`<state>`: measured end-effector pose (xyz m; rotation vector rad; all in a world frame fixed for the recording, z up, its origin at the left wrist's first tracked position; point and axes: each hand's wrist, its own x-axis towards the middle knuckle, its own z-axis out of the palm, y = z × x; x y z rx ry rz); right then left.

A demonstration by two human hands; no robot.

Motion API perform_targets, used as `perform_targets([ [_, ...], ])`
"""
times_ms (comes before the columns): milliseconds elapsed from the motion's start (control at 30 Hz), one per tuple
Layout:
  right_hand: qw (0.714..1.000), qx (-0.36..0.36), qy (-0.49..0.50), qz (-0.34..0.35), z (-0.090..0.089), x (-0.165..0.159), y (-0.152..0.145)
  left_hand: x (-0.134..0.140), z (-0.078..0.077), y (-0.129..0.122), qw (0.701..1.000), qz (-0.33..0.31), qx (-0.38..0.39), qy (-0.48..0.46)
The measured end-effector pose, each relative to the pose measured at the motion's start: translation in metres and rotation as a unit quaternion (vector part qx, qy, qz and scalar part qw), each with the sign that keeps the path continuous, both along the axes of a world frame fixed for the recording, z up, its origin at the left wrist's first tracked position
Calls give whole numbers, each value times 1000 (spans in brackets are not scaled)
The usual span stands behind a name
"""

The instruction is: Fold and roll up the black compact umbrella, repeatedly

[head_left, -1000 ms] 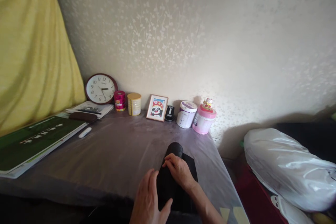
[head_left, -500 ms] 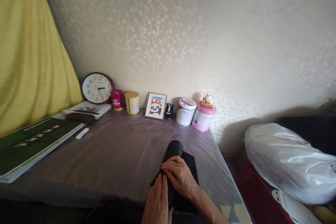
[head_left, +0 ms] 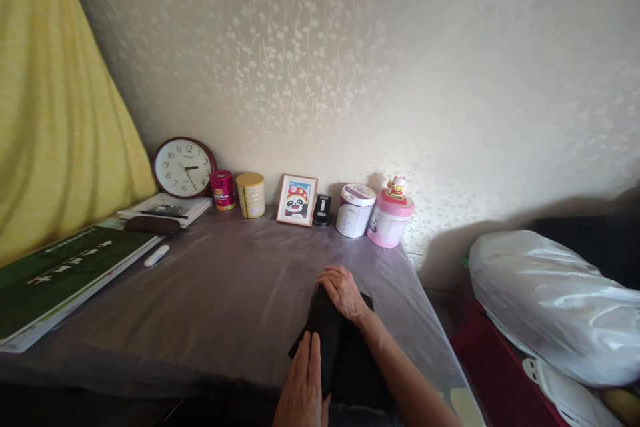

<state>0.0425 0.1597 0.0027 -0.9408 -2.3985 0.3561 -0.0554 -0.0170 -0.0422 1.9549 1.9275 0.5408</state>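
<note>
A black rolled bundle, seemingly cloth [head_left: 326, 337], lies lengthwise at the table's near right, with a flat black part [head_left: 356, 363] spread beside and under it. My left hand [head_left: 303, 380] holds its near left side, the fingers straight and together and the thumb tip at the near end. Over the far end curves my right hand [head_left: 343, 292], its fingers bent around the top and hiding that end. The underside of the bundle is out of sight.
Along the wall stand a clock [head_left: 183, 167], a pink can [head_left: 223, 190], a yellow tin [head_left: 251, 195], a panda picture [head_left: 297, 199] and two tubs [head_left: 355, 211]. A green board [head_left: 65, 273] lies left. A bulging plastic bag [head_left: 545, 300] sits beyond the right edge of the table [head_left: 225, 320].
My right hand has slid from the middle of the black bundle up to its far end, now covering it. My left hand has stayed almost in place.
</note>
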Motion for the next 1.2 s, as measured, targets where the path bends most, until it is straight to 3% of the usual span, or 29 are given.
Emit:
perform_targets([
  [167,993,-22,63,-96,0,10,9,0,7,-1,1000,-1,-13,-16],
  [333,948,-94,146,-268,-2,59,-6,-2,11,-5,999,-24,1,-48],
  [433,930,-116,145,-317,-7,87,-24,-3,14,-6,998,-26,0,-54],
  [600,914,-212,129,-321,-16,100,-52,-4,20,-7,998,-36,1,-58],
  [1000,921,-153,140,-330,-8,71,-65,-3,19,-9,999,-17,-7,-46],
  [1200,940,-166,155,-256,6,51,-64,-3,25,-9,999,-13,-29,-26],
])
